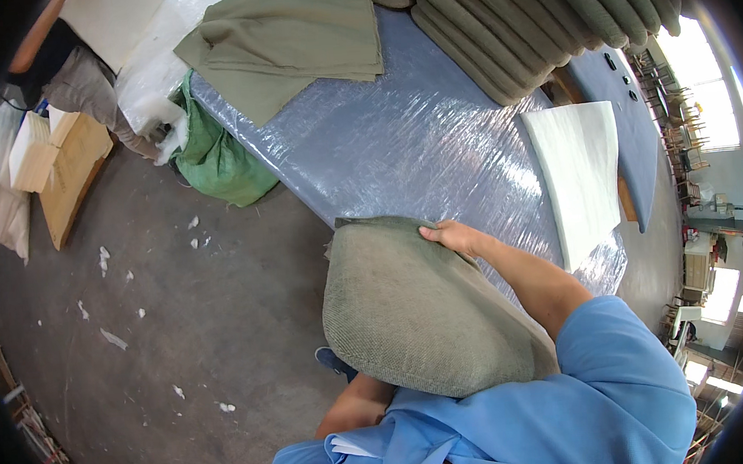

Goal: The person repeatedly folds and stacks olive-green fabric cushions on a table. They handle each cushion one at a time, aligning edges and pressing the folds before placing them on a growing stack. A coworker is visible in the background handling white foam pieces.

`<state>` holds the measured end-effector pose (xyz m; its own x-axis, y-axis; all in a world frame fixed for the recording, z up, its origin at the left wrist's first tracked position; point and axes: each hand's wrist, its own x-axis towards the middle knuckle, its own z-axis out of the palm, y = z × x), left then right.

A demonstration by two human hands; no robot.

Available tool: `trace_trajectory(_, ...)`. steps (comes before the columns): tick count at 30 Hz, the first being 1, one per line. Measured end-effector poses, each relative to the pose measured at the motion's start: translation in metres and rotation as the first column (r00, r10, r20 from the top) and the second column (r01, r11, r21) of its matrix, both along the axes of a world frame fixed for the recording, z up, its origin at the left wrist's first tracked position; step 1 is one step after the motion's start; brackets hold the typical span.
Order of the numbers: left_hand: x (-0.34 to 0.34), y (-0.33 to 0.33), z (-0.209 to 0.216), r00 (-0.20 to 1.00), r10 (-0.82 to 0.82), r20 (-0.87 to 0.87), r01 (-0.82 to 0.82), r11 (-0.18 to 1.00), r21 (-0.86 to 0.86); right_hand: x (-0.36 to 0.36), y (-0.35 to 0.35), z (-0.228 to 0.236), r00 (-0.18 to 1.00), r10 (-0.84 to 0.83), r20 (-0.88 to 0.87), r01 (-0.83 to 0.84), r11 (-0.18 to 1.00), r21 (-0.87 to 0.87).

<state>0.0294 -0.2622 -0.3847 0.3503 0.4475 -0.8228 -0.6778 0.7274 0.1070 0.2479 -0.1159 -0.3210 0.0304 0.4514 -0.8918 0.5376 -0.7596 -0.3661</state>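
A grey-green woven cushion cover is held up against my body at the near edge of the table. My right hand pinches its far upper edge, thumb on top of the fabric. My left forearm goes behind the cover, which hides the left hand and its fingers. How much filling is inside the cover cannot be seen. On the table to the right, a white padding sheet lies flat. Several flat grey-green fabric pieces are piled at the table's far left.
Plastic film wraps the blue-grey table. Stacked grey-green cushions fill its far right. A green sack leans at the left side, near an open cardboard box and another person. White fluff scraps dot the floor.
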Motion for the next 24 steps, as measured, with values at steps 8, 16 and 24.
trace_trajectory(8, 0.002, -0.015, -0.007, 0.999, -0.022, -0.025, 0.022, 1.0, -0.002, -0.029, -0.01, 0.006, 0.944, 0.266, 0.195, -0.275, 0.961, 0.021)
trace_trajectory(16, 0.004, -0.021, -0.002, 0.998, -0.037, -0.047, 0.038, 0.999, 0.014, -0.037, -0.03, 0.026, 0.906, 0.31, 0.288, -0.368, 0.914, 0.171)
trace_trajectory(24, 0.004, -0.03, 0.001, 0.998, -0.044, -0.054, 0.046, 0.999, 0.03, -0.063, -0.037, 0.025, 0.874, 0.268, 0.406, -0.348, 0.928, 0.136)
